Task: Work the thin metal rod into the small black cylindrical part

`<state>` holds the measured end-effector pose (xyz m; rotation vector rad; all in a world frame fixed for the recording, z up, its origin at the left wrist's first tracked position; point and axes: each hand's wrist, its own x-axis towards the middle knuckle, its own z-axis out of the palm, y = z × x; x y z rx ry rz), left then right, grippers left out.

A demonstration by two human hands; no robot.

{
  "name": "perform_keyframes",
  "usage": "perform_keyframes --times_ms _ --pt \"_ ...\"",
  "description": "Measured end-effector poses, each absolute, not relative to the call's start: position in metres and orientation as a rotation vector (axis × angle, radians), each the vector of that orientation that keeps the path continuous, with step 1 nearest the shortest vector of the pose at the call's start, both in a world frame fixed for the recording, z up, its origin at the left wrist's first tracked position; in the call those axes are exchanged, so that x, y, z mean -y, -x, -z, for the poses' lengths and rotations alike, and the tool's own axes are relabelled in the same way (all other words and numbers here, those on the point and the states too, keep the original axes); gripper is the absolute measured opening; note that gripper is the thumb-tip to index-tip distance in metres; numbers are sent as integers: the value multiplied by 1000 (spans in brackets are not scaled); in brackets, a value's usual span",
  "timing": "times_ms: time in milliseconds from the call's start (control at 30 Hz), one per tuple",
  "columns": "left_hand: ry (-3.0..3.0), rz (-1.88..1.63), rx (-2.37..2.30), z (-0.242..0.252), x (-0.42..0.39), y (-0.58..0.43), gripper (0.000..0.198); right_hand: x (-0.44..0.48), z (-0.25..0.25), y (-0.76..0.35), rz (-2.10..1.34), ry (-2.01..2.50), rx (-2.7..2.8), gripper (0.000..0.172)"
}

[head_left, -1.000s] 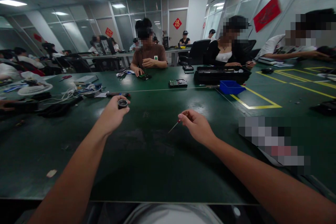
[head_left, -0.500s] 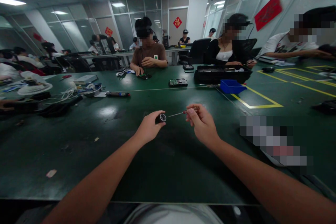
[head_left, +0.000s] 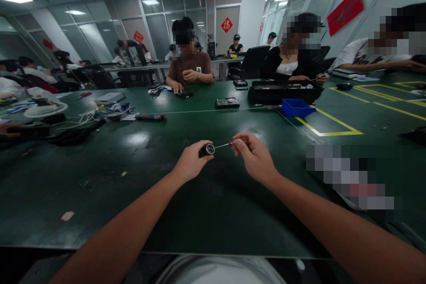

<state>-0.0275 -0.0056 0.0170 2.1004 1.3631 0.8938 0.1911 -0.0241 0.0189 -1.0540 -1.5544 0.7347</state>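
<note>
My left hand (head_left: 190, 162) is closed around a small black cylinder (head_left: 208, 149) with a round silvery end that faces right. My right hand (head_left: 253, 156) pinches a thin screwdriver (head_left: 229, 144) with a red handle. Its metal tip points left and touches the cylinder's open end. Both hands hover over the middle of the dark green table (head_left: 186, 213), close together.
A hard drive (head_left: 226, 103), a black tray (head_left: 282, 92) and a blue bin (head_left: 295, 108) lie further back. Cables and a white fan (head_left: 45, 109) crowd the left side. A black pen-like tool (head_left: 149, 117) lies behind my hands. People sit opposite and to the right.
My left hand carried the cylinder from the far left to the table's middle. My right hand swung the screwdriver up until its tip met the cylinder's end.
</note>
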Motion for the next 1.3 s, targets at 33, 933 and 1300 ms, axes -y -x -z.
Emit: perform_keyframes --times_ms 33,933,1300 --pt "-2104 -894 -1365 -17 5 28 40 24 -20 -192 -730 1069 1560 24" --pt "-2289 -854 -1363 -14 6 32 39 28 -26 -190 -657 1234 1717 22" --pt "-2307 -770 -1335 -15 8 28 39 23 -24 -191 -697 1282 1663 25"
